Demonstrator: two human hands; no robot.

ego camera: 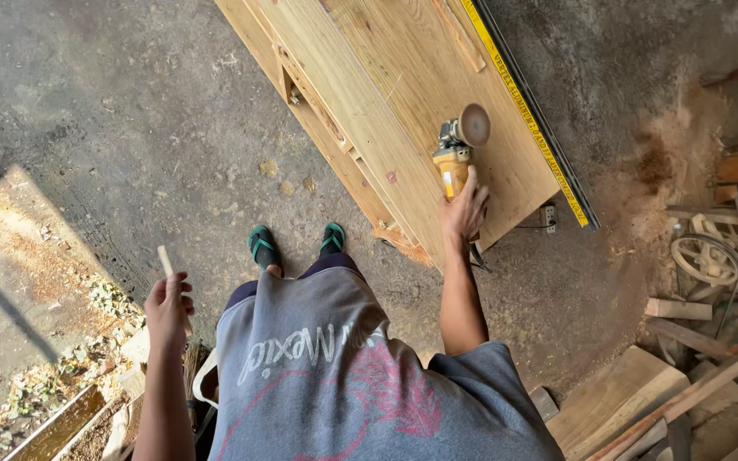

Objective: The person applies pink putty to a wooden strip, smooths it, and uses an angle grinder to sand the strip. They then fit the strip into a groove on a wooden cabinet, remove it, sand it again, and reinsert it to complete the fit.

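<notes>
Hands: two, right hand [465, 209] one grinder [457, 152], left hand [168, 309] one stick [166, 263]

grinder [454, 162]: yellow body, brown disc
panel [369, 94]: pale wood grain
sandals [263, 246]: green straps
shirt [343, 367]: grey, pink print

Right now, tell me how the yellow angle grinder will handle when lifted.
The yellow angle grinder probably feels dense for its size: compact body, gripped by the right hand. Its round disc sticks out, so it is likely front-heavy and may rock if laid down.
</notes>
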